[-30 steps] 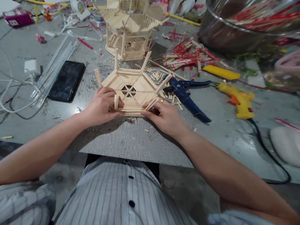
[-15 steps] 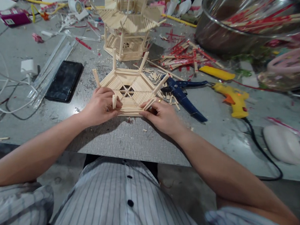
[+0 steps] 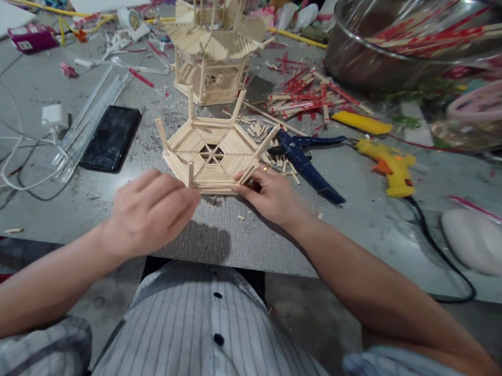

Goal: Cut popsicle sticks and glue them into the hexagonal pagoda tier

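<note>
A six-sided base of pale wooden sticks (image 3: 227, 170) lies on the table, with short upright posts at its corners and a spoked opening in the middle. My right hand (image 3: 271, 194) grips its front right corner, thumb at the front edge beside a leaning post. Slightly blurred, my left hand (image 3: 150, 211) is raised in front of the front left post, fingers curled and fingertips close together. Whatever may be between those fingertips is hidden. Behind the base stands a tiered pagoda model (image 3: 211, 45) of the same sticks.
Blue cutting pliers (image 3: 308, 160), a yellow glue gun (image 3: 387, 163) and a yellow-handled cutter (image 3: 362, 122) lie to the right. Red-wrapped sticks (image 3: 300, 96) are heaped near a metal pot (image 3: 348, 65). At left are a phone (image 3: 110, 138) and a white charger (image 3: 54, 116).
My left hand has let go of the base's front left corner and moved up and toward me, its fingers curling. My right hand keeps its hold on the base.
</note>
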`<state>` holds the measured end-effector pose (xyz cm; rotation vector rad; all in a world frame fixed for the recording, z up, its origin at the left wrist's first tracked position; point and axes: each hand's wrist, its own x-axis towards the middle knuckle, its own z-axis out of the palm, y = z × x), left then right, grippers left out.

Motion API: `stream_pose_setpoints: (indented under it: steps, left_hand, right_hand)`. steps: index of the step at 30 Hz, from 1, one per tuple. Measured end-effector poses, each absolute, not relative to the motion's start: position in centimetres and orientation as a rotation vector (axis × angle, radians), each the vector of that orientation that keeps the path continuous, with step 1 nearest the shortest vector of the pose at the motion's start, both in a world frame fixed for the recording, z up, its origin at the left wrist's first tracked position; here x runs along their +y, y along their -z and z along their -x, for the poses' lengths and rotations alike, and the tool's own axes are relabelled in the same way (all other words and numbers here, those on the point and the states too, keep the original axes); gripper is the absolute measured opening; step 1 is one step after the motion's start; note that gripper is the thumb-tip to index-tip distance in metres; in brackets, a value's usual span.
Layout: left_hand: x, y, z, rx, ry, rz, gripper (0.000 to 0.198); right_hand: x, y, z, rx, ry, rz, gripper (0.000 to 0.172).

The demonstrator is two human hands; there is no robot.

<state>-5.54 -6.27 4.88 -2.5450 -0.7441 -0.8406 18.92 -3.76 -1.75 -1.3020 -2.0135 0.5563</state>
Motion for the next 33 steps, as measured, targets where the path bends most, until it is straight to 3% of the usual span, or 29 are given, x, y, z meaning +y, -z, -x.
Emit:
stream_pose_setpoints:
  steps: [3,7,33]
  left_hand:
    - [-6.6,-3.8,3.7,-0.693,0.617,2.522,0.004]
    - [-5.5,-2.5,1.4,-0.699,0.515,2.417,0.015]
    - [-3.7,-1.4,0.0,-0.668,0.505,2.31,0.025]
  right_hand:
    - [-3.7,1.7,-18.9,-2.019,-0.555,1.284,0.017]
    - [-3.6,1.6,-18.8,-2.035,-0.547,1.286,0.016]
    - [-3.4,1.2,-18.8,-2.073,-0.554,1.269,0.009]
